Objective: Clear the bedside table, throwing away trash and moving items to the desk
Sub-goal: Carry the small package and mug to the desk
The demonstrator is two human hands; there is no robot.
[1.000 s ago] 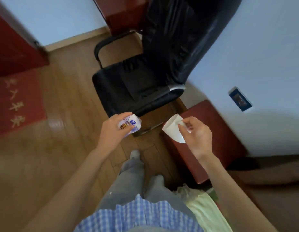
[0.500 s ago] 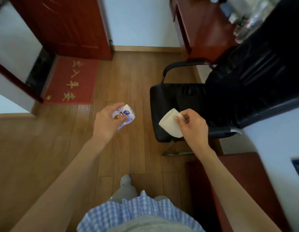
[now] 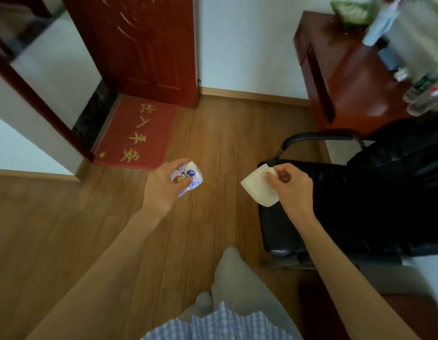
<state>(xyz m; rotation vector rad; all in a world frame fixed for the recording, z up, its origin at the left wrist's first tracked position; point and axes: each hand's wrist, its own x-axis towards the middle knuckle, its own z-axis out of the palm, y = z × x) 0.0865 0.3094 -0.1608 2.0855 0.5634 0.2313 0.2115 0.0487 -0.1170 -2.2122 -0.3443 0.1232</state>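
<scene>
wooden floor (image 3: 213, 133) runs to a red door at far left; the desk (image 3: 355, 94) stands far right. left hand (image 3: 161, 187) grips a crumpled printed wrapper (image 3: 187, 177), right hand (image 3: 290, 190) pinches a white paper cup (image 3: 258, 190). better keep both grips firm and look for a bin, none shows

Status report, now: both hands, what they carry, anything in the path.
Left hand grips printed wrapper. Right hand pinches white paper cup. Black office chair stands before the desk.
</scene>
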